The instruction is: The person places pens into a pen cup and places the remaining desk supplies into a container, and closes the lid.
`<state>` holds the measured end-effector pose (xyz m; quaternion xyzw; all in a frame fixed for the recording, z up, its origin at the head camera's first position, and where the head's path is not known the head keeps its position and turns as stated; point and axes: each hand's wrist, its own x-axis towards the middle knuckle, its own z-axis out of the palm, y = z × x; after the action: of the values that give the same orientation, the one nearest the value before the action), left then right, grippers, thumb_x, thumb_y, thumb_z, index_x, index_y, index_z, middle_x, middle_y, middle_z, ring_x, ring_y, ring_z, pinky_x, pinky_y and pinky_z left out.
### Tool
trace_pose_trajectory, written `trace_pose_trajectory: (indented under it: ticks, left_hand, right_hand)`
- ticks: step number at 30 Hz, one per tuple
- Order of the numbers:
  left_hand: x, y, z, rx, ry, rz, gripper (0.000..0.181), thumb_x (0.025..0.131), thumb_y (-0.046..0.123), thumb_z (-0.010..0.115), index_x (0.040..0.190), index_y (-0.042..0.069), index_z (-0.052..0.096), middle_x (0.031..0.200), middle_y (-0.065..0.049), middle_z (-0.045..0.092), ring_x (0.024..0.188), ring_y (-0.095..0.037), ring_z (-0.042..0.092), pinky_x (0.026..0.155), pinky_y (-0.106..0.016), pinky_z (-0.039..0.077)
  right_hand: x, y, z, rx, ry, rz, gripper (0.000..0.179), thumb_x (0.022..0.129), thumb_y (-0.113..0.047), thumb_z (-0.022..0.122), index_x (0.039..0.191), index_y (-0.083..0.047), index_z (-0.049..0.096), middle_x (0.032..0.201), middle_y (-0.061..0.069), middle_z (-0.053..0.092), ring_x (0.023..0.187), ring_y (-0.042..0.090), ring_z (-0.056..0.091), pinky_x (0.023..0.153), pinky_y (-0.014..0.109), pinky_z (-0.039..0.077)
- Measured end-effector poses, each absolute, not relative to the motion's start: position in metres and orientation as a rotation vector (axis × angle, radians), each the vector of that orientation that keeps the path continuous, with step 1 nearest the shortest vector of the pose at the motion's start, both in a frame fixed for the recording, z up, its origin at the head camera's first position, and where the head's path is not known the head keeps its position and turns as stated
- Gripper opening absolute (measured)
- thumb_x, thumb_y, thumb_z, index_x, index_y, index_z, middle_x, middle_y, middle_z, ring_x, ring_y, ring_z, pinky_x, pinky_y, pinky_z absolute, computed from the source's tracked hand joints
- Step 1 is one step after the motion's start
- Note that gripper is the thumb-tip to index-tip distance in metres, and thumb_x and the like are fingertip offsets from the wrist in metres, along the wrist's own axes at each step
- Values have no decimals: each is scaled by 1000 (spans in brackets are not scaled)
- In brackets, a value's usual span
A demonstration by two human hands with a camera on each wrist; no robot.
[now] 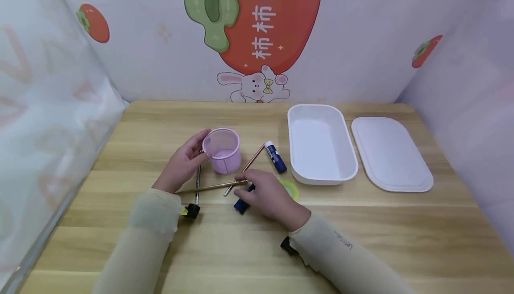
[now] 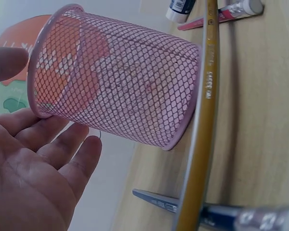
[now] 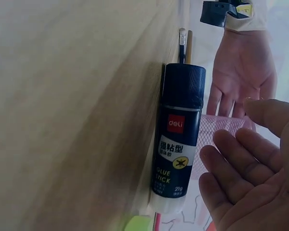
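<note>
My left hand (image 1: 180, 162) holds a pink mesh pen cup (image 1: 225, 163) by its rim, thumb on one side and fingers on the other. The cup stands upright, open end up. A gold pencil (image 1: 213, 187) lies across a dark pencil (image 1: 197, 180) near the cup. My right hand (image 1: 265, 193) hovers with thumb and fingertips apart, beside a dark blue glue stick (image 3: 177, 137). In the head view its fingers overlap the gold pencil's right end and cover part of that glue stick. A reddish pencil (image 1: 254, 158) with a white eraser runs diagonally right of the cup.
A second glue stick (image 1: 275, 157) lies by the reddish pencil's far end. A yellow-green ring (image 1: 292, 189) shows partly behind my right hand. To the right are a white plastic box (image 1: 295, 169) and its flat white lid (image 1: 391, 153). Printed cloth walls (image 1: 353, 39) border the wooden table (image 1: 225, 254).
</note>
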<state>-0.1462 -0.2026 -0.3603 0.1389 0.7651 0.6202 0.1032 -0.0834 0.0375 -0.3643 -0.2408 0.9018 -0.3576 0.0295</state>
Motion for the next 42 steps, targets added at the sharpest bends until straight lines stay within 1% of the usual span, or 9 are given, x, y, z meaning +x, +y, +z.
trace_pose_trajectory:
  ticks: [5,9,12,17,25,28,32,38,42]
  left_hand:
    - [-136,-205,-373,379,2215,1825,66,93,22,57,148,15,22,151,-3,26,136,-20,27,107,-27,30]
    - [-132,-207,-376,363,2228,1803,66,93,24,57,149,18,22,151,-2,27,136,-19,29,105,-23,32]
    - [-130,-209,-375,368,2249,1772,66,93,26,57,149,20,22,151,-2,27,135,-20,30,104,-23,33]
    - [-129,-211,-370,371,2272,1757,67,93,29,57,149,18,22,150,-3,28,135,-21,31,103,-22,34]
    - [-136,-210,-367,408,2220,1801,64,95,14,53,149,12,19,151,-4,27,136,-22,29,102,-18,34]
    - [-140,-209,-367,418,2218,1806,64,95,14,53,149,13,19,150,-2,27,136,-19,28,102,-18,34]
    - [-144,-208,-367,440,2205,1821,65,95,17,55,149,12,20,151,-3,27,136,-20,28,103,-18,33]
    - [-146,-206,-363,455,2217,1817,67,94,21,57,149,13,20,151,-6,27,136,-22,28,103,-18,33]
    - [-146,-205,-363,457,2207,1837,67,93,20,57,149,12,20,150,-5,28,136,-21,28,102,-17,33]
  right_hand:
    - [-79,26,-369,-800,2733,-1064,27,85,-27,68,108,-13,67,105,-3,67,97,14,62,83,28,50]
    - [-79,18,-372,-834,2725,-1020,25,85,-26,68,106,-14,68,102,-3,68,93,10,62,81,24,50]
    - [-80,11,-371,-851,2717,-958,26,86,-25,67,109,-14,67,103,-4,67,93,10,62,81,23,50]
    - [-86,0,-368,-887,2736,-845,28,86,-26,66,112,-14,66,107,-6,66,96,9,61,83,24,50]
    - [-97,-7,-370,-899,2729,-776,25,86,-23,67,110,-15,68,103,-8,67,92,6,60,80,22,50]
    - [-101,-8,-371,-890,2749,-744,24,86,-23,67,109,-16,69,101,-8,67,90,6,60,79,22,50]
    - [-106,-9,-370,-859,2752,-711,23,86,-24,67,107,-16,69,100,-9,67,90,6,59,80,23,51]
    - [-111,-9,-368,-879,2760,-649,15,85,-21,68,98,-16,72,89,-9,67,79,5,57,72,22,50]
    - [-112,-8,-369,-918,2788,-573,9,84,-20,68,91,-18,73,82,-10,65,74,7,55,69,23,48]
